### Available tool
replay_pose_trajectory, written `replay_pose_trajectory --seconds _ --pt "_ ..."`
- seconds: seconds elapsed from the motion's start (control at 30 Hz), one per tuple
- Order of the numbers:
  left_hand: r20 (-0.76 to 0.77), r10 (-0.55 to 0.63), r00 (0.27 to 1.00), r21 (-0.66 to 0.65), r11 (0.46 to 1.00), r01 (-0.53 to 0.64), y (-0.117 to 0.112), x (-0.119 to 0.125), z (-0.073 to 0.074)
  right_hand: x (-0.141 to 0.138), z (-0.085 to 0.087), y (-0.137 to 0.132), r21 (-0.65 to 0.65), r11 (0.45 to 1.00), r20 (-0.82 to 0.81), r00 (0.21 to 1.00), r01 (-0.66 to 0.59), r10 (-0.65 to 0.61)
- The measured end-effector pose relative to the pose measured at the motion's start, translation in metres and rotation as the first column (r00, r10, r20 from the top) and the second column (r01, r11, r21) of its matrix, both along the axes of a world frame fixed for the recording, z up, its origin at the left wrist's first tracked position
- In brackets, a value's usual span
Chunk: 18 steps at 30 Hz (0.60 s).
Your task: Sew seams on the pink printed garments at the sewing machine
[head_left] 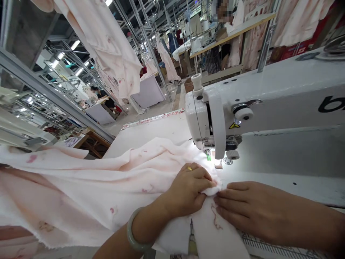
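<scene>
The landmark here is the white sewing machine [258, 104], whose arm carries large dark lettering [329, 104]: a "b" can be read, and what follows is cut off by the picture's edge. Near the needle end of the machine sits a yellow triangular warning label [234, 125] with a black symbol. Beyond the machine's head and to its left, a strip of tape [153, 119] with red writing runs along the far edge of the counter [164, 127]; the characters are too small and slanted to read surely. On the near side of the machine, partly under the right forearm, lies a scale with dark tick marks [269, 241], its figures not legible.

Pale pink fabric [107, 187] with small printed motifs spreads left from the machine's needle area and also falls toward the near side. Just in front of the lit needle, the left hand [195, 187] is closed, pinching a folded edge of it; a yellow ring [189, 168] and a pale green bangle [129, 228] are worn on that side. The right hand [245, 205], also in front of the machine, has its fingers stretched out and fingertips touching the fabric beside the fold; whether it grips cannot be told, its thumb being hidden.
</scene>
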<state>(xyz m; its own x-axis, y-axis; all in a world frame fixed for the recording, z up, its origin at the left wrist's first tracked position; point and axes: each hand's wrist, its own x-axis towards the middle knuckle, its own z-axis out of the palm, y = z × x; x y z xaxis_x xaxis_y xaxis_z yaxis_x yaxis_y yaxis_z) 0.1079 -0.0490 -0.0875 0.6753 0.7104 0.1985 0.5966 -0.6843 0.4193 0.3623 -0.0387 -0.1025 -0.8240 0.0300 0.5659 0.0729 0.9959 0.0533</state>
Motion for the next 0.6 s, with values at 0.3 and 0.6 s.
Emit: replay_pose_trajectory --seconds 0.3,0.6 --pt "-0.071 -0.051 0.996 -0.016 0.999 0.05 0.012 -0.002 -0.007 -0.001 -0.007 0.004 0.014 1.0 -0.062 0.998 0.011 -0.01" --pt "-0.104 -0.132 0.986 0.024 0.991 0.135 0.053 -0.013 -0.011 -0.002 -0.008 0.021 0.04 0.995 -0.127 0.988 0.089 -0.084"
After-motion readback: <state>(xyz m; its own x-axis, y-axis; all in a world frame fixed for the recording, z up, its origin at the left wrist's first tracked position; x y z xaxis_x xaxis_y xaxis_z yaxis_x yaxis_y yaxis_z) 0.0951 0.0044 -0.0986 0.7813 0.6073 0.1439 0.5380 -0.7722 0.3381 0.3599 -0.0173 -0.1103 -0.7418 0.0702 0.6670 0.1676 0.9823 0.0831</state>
